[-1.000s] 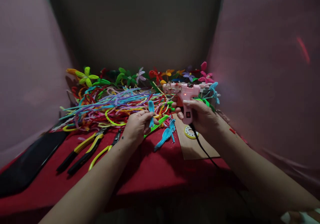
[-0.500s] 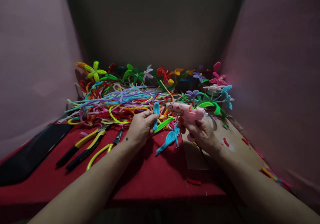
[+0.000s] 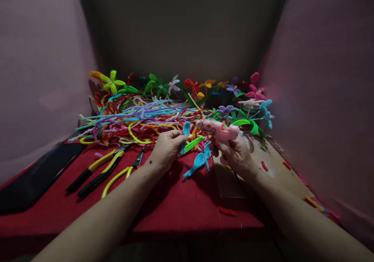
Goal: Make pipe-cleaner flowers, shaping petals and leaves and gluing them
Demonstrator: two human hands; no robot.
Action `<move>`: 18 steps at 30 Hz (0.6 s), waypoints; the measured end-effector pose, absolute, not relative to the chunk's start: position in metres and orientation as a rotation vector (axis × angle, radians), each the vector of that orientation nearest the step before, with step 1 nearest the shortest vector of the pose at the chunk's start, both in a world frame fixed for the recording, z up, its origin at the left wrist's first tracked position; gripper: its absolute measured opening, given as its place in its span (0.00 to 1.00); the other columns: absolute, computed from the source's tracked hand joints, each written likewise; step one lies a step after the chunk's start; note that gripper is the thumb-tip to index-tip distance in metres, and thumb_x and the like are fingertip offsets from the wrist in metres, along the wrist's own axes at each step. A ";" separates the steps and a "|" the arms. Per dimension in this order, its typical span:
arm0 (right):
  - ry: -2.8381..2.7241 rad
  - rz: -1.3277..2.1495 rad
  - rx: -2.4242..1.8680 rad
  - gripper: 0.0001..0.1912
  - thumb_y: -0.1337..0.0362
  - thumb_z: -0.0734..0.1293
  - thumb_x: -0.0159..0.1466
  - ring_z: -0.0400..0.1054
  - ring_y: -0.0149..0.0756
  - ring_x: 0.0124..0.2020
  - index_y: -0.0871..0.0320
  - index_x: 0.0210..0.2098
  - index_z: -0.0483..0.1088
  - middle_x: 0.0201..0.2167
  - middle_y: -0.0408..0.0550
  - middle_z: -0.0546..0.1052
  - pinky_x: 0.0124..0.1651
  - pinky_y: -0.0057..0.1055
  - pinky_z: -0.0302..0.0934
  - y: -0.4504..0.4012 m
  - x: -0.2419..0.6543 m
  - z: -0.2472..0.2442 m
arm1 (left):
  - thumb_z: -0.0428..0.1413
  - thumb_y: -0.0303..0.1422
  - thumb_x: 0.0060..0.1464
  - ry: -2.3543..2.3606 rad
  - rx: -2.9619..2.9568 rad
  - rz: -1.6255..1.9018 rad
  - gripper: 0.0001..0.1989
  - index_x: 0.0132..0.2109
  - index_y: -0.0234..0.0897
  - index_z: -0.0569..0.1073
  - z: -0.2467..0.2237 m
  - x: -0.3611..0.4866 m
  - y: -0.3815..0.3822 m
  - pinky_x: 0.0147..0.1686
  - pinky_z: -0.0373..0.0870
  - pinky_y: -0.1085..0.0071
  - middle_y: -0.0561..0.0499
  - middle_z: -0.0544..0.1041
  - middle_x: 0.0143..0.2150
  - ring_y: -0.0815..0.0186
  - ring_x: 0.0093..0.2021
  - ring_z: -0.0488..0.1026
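Note:
Between the thumb and fingers of my left hand stands a small blue pipe-cleaner petal, held upright. My right hand is wrapped round a pink glue gun, whose nozzle points left, a short way from the petal. A bright green pipe-cleaner piece lies between the hands. Just below it, other blue pipe-cleaner petals rest over the red cloth. Whether the nozzle has glue on it is too small to tell.
A heap of coloured pipe cleaners spreads behind my hands, with pipe-cleaner flowers along the back. Yellow-black pliers, yellow-handled cutters and a black object lie left. Cardboard lies on the right.
My left hand has shifted slightly to the right with the blue petal, closer to the glue gun's nozzle. My right hand and the gun have hardly moved.

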State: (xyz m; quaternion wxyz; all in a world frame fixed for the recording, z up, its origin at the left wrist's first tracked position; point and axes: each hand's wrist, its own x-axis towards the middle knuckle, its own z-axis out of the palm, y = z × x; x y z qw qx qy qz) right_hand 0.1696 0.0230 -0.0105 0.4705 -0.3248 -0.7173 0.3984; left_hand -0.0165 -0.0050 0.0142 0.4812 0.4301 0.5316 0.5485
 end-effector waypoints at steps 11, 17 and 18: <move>-1.836 0.904 -0.803 0.17 0.52 0.60 0.59 0.59 0.28 0.20 0.61 0.27 0.67 0.20 0.45 0.67 0.21 0.27 0.52 0.021 0.169 -0.007 | 0.58 0.30 0.38 1.272 1.070 1.357 0.09 0.21 0.33 0.65 0.011 -0.018 -0.002 0.13 0.43 0.79 0.62 0.56 0.13 0.80 0.13 0.50; -1.850 0.892 -0.786 0.18 0.51 0.60 0.59 0.58 0.27 0.19 0.60 0.24 0.65 0.19 0.45 0.67 0.20 0.26 0.52 0.020 0.169 -0.006 | 0.58 0.30 0.38 1.246 1.052 1.370 0.08 0.21 0.33 0.65 0.011 -0.017 -0.002 0.13 0.44 0.79 0.62 0.57 0.12 0.80 0.13 0.50; -1.858 0.875 -0.778 0.18 0.52 0.60 0.59 0.59 0.27 0.19 0.60 0.24 0.65 0.19 0.45 0.67 0.20 0.26 0.52 0.020 0.169 -0.006 | 0.59 0.30 0.38 1.240 1.047 1.375 0.09 0.20 0.33 0.65 0.010 -0.017 -0.001 0.13 0.44 0.79 0.62 0.57 0.12 0.80 0.13 0.50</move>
